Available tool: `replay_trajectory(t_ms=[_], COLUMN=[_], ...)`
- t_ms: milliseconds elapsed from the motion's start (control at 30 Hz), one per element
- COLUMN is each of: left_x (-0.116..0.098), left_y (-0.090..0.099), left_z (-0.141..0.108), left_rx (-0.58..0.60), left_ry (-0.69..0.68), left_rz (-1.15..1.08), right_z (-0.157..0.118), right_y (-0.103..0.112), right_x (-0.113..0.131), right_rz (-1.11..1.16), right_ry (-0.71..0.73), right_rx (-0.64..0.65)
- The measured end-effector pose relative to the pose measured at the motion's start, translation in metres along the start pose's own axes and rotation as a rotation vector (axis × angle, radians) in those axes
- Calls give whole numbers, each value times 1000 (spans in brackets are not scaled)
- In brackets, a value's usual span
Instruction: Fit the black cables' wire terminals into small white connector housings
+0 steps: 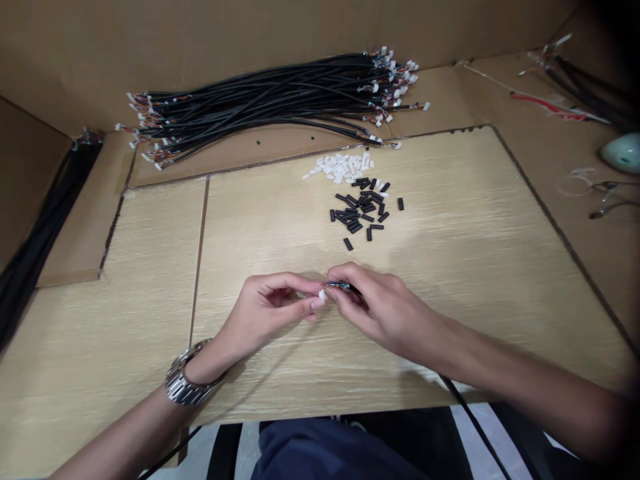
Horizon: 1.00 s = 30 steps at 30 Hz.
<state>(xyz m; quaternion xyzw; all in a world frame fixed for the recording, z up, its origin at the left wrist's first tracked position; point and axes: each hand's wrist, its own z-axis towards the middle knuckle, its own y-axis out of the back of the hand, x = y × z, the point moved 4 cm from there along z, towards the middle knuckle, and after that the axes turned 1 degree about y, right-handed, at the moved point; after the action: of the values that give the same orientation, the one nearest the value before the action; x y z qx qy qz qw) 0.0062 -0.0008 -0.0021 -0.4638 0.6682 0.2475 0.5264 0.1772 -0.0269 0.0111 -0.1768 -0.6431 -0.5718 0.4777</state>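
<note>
My left hand [273,303] pinches a small white connector [321,295] between thumb and fingertips. Close against it, my right hand [385,303] is closed around the end of a black cable [463,400], whose thin coloured wires [338,285] fan out toward the connector. Whether the wires sit inside the connector is too small to tell. The cable is hidden under my right palm and forearm, then reappears and drops over the table's front edge. Beyond my hands lie a heap of short black tube pieces [365,208] and a pile of white connectors [343,167].
A bundle of black cables with white connector ends [270,100] lies along the cardboard back wall [250,33]. More black cables [55,207] rest at the left. Pliers-like handles [615,193], a pale green round object [623,153] and red strips [550,107] are at the right.
</note>
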Motion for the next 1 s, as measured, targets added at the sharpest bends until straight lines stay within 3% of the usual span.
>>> replay_trajectory(t_ms=[200, 400, 1000], left_x=[2, -1, 3], left_y=[2, 2, -1], left_z=[-2, -3, -7], left_rx=[-14, -46, -67], left_ry=[-3, -140, -215], left_rz=[83, 235, 262], right_z=[0, 1, 1], right_y=[-1, 1, -4], right_x=[-3, -4, -7], right_rz=[14, 36, 94], right_ry=[-20, -10, -22], right_rx=[4, -16, -20])
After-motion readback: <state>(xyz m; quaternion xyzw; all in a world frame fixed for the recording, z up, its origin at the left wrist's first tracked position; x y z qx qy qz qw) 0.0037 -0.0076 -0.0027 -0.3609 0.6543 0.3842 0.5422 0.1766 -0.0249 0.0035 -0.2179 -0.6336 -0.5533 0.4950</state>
